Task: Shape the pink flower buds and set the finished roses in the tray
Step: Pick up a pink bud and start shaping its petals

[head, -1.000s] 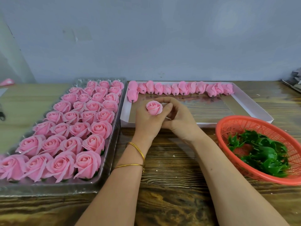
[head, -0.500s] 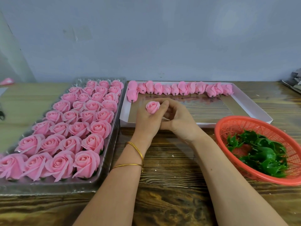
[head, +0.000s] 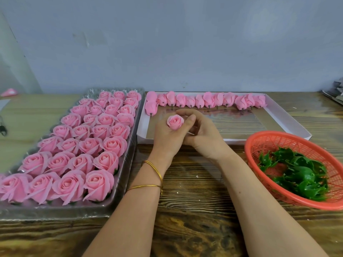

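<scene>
My left hand (head: 168, 140) grips a small pink rose bud (head: 175, 122) upright, its face turned toward me. My right hand (head: 203, 135) curls in beside it, fingers touching the bud's far and right sides. Both hands hover over the near left corner of the white box (head: 289, 119), where a row of unshaped pink buds (head: 206, 100) lies along the far wall. The clear plastic tray (head: 122, 175) on the left holds several rows of finished pink roses (head: 89, 143).
An orange mesh basket (head: 259, 143) with green plastic calyxes (head: 297, 173) sits at the right on the wooden table (head: 194, 201). A grey wall stands behind. A small pink object (head: 9, 92) lies far left, and metal items (head: 334, 95) sit at the far right edge.
The bud has turned slightly between my fingers and my right fingers have shifted around its top. Both hands stay over the same spot.
</scene>
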`<act>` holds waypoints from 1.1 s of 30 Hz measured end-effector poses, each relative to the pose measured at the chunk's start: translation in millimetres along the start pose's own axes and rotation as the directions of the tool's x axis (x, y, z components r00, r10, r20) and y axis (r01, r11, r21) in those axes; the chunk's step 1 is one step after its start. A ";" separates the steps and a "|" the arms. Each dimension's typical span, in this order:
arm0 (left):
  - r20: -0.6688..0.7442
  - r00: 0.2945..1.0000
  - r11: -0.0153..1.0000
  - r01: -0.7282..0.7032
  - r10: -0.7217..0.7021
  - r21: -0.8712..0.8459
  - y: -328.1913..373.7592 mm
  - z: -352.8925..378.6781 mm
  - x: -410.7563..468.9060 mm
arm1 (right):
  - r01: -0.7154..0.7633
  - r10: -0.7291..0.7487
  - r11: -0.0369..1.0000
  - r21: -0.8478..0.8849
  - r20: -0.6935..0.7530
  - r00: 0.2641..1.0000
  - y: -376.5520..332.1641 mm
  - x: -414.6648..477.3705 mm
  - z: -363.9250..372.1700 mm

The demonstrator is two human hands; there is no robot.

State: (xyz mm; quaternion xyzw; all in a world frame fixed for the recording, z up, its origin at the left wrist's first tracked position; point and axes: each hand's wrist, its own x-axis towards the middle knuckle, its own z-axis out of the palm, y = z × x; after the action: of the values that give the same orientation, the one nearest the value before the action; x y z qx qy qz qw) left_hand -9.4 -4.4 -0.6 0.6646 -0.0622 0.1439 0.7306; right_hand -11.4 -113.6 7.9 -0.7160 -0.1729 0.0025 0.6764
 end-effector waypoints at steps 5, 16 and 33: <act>0.009 1.000 1.000 -0.011 0.011 -0.007 1.9 0.3 -0.2 | 0.004 -0.004 1.000 0.002 0.034 0.999 0.4 0.5 -0.5; 0.015 0.998 0.990 0.065 -0.064 -0.128 6.1 2.1 -2.1 | 0.014 -0.014 1.000 -0.010 0.013 1.000 0.3 0.5 0.7; -0.012 0.997 0.988 0.080 -0.082 -0.132 8.3 2.5 -1.8 | 0.040 -0.035 0.996 -0.081 0.054 0.998 -1.3 1.7 1.9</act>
State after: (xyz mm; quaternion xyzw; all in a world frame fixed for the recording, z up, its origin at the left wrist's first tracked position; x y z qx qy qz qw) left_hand -13.3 -6.5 7.1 0.6158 -0.0381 0.1156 0.7784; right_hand -10.6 -111.2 9.3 -0.7395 -0.2040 0.0015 0.6415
